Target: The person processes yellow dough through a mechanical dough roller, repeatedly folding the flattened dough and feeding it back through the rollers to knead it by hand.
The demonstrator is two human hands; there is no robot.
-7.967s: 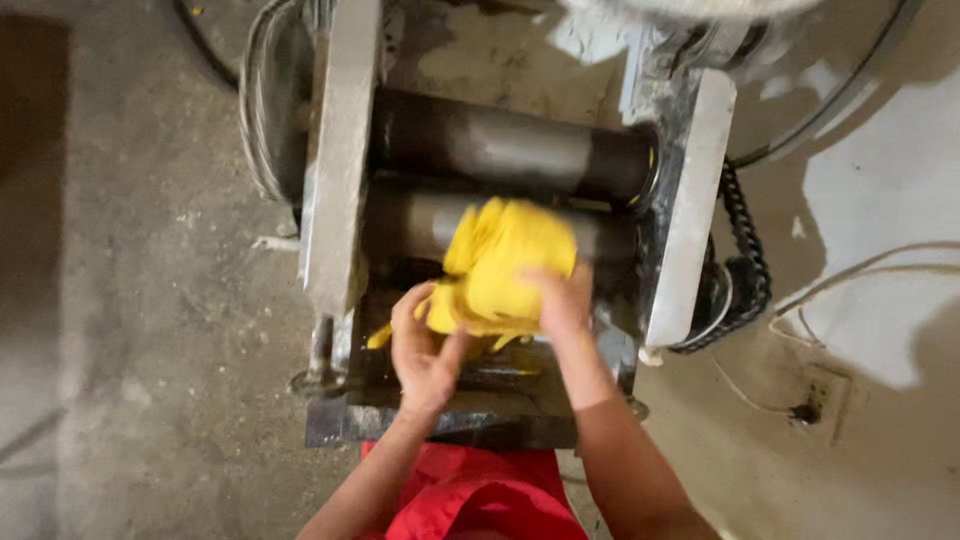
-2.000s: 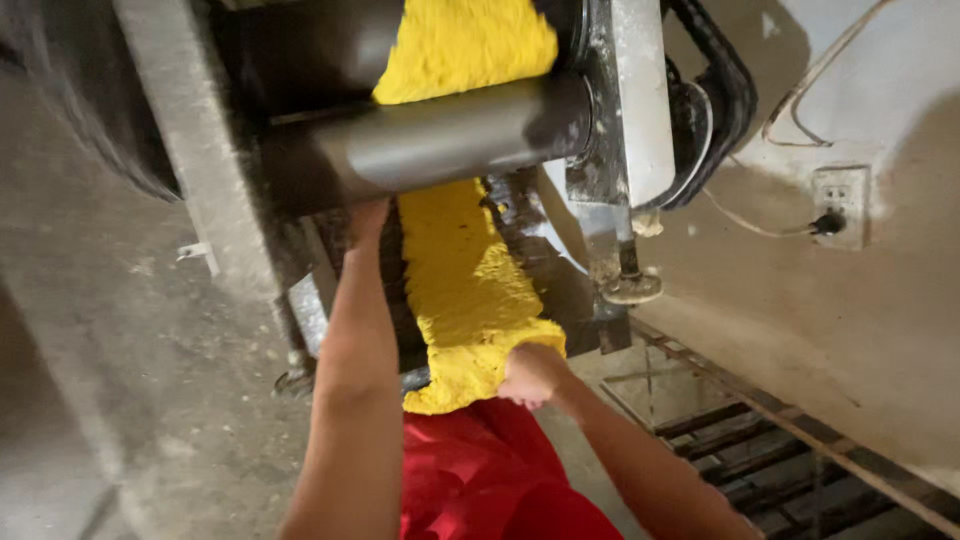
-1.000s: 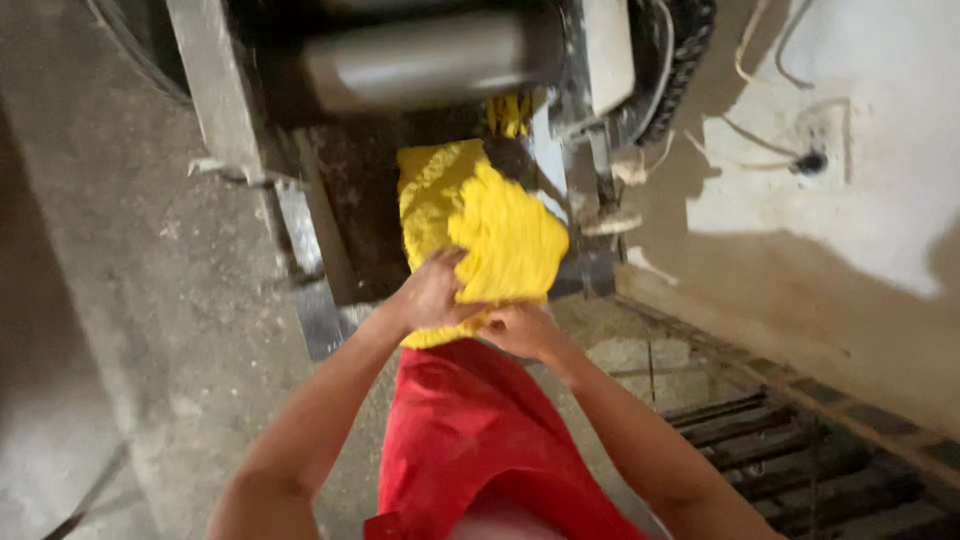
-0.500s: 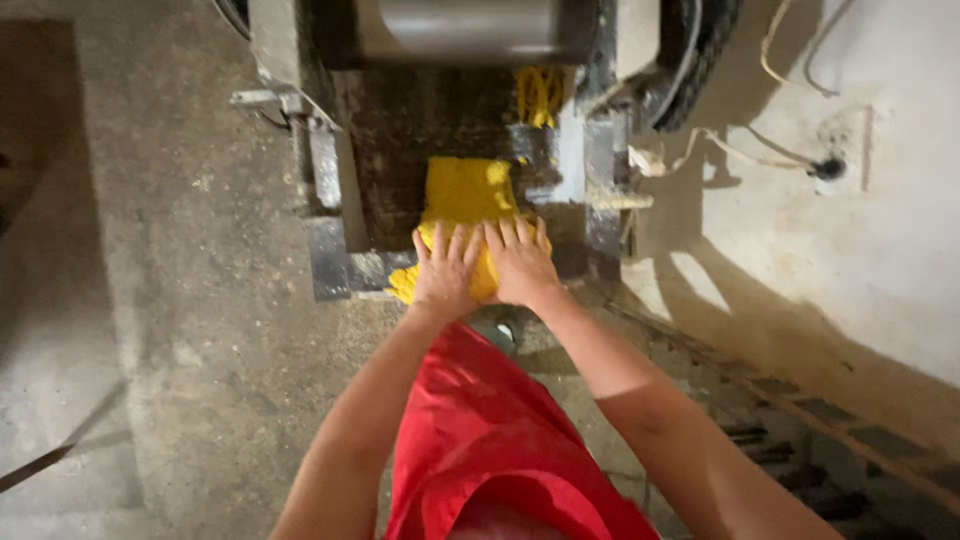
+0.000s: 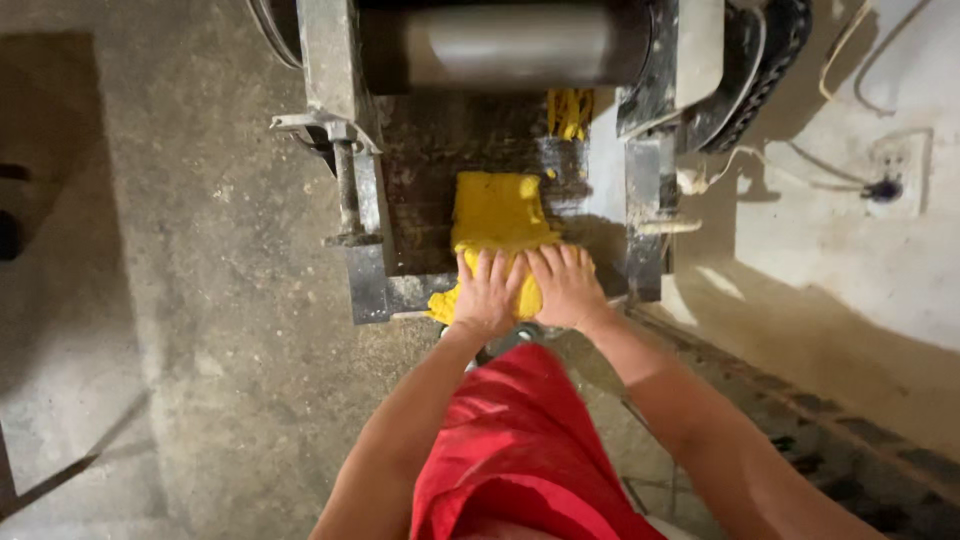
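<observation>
Both hands press flat on the yellow dough (image 5: 497, 210), fingers spread a little. The left hand (image 5: 487, 293) and right hand (image 5: 567, 287) sit side by side on its near end. The dough lies folded on the tray (image 5: 420, 180), below the roller (image 5: 500, 45). It is not in the roller yet.

One yellow dough slab (image 5: 497, 212), one roller (image 5: 505, 45) (steel), two hands.

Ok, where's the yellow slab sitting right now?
The yellow slab lies flat on the machine's dark tray, below the steel roller, with the left hand and right hand pressing its near edge.
</observation>
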